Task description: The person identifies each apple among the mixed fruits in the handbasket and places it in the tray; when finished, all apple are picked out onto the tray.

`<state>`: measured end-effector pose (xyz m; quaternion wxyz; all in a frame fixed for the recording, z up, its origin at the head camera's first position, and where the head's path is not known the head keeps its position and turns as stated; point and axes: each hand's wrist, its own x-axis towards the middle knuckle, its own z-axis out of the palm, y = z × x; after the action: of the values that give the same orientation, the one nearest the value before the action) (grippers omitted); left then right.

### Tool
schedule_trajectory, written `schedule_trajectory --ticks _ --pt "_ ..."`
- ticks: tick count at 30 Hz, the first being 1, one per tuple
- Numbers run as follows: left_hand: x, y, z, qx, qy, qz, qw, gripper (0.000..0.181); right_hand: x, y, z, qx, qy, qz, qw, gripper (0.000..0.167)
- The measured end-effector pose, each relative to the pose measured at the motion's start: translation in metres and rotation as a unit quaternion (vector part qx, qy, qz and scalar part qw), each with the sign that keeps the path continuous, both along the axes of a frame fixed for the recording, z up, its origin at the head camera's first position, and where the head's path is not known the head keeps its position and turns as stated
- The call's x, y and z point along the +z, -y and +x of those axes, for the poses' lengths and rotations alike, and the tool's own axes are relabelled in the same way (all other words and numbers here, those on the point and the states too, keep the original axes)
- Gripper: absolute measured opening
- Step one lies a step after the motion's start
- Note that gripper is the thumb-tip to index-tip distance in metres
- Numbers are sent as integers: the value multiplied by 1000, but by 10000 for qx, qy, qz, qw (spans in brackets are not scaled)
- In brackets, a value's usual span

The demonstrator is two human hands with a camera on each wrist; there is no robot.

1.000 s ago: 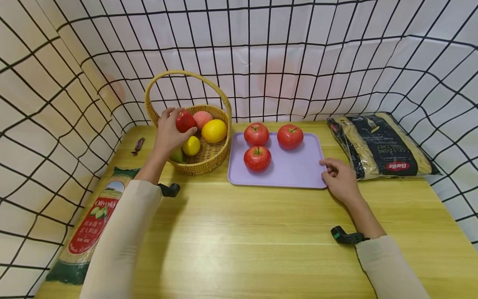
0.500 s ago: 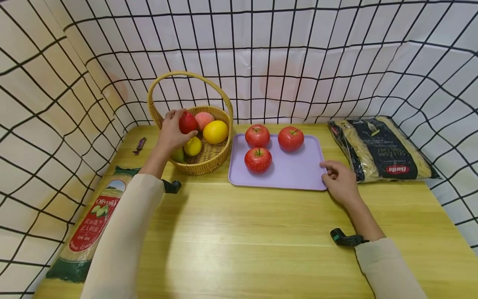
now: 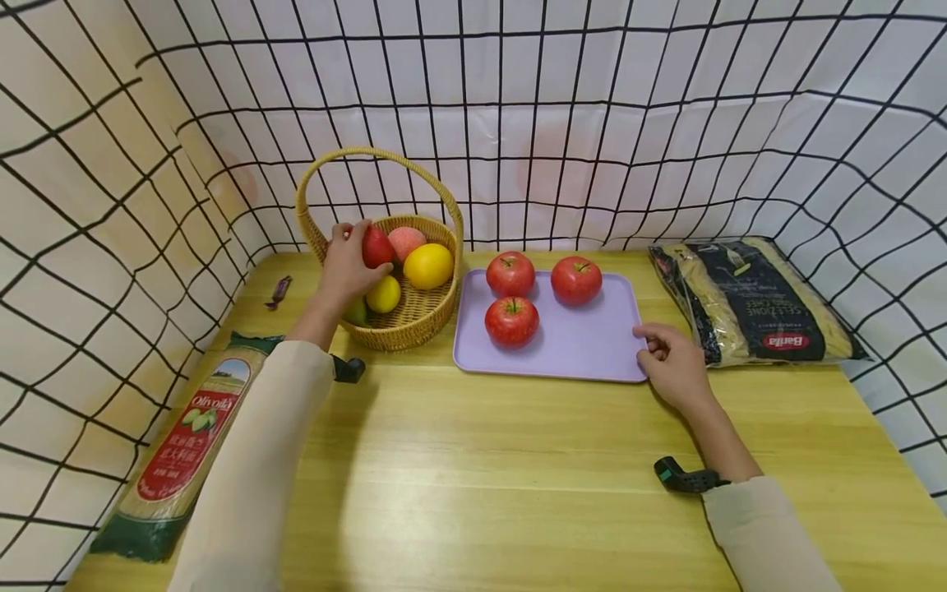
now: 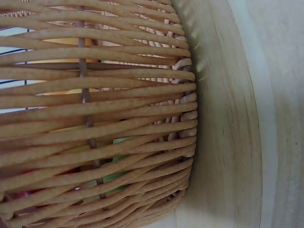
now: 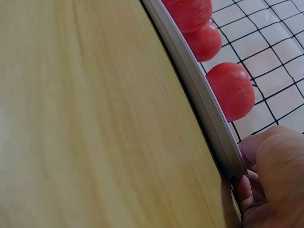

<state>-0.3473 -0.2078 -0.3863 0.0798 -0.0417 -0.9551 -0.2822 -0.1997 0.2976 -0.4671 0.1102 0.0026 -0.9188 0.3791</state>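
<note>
My left hand [image 3: 346, 267] grips a red apple [image 3: 377, 246] inside the wicker basket [image 3: 414, 333], thumb on the near side. A pink peach [image 3: 406, 244], a large yellow lemon [image 3: 428, 266], a smaller yellow fruit [image 3: 384, 294] and a partly covered green fruit [image 3: 357, 312] lie there too. Only the basket's woven wall [image 4: 133, 104] fills the left wrist view, hiding that hand. My right hand [image 3: 675, 366] pinches the right edge of the lilac tray [image 3: 584, 349]; the right wrist view shows the thumb above its rim and fingers below. Several red apples [image 3: 512, 322] sit on the tray.
An Olivoila spaghetti bag [image 3: 188, 436] lies along the left side of the wooden table [image 3: 473, 477]. Behind it is a small wrapped candy [image 3: 279, 293]. A Barilla pasta bag [image 3: 762, 300] lies right of the tray. Grid-patterned white cloth [image 3: 547, 123] encloses the back and sides.
The head view has shifted slightly, so everything sits a little lower in it. My left hand still holds the red apple in the basket, and the right hand stays on the tray edge.
</note>
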Motion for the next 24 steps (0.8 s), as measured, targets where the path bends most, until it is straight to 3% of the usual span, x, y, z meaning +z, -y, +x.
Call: schedule_trajectory --ticks 7,12,24 --pt "-3 0 2 -17 124 26 9999 87 -1 0 0 1 23 16 10000 35" --pt "0 1 3 -25 177 318 9993 88 0 1 0 7 -2 5 10000 35" --pt "1 4 11 277 52 652 9975 90 0 1 1 11 51 2 10000 36"
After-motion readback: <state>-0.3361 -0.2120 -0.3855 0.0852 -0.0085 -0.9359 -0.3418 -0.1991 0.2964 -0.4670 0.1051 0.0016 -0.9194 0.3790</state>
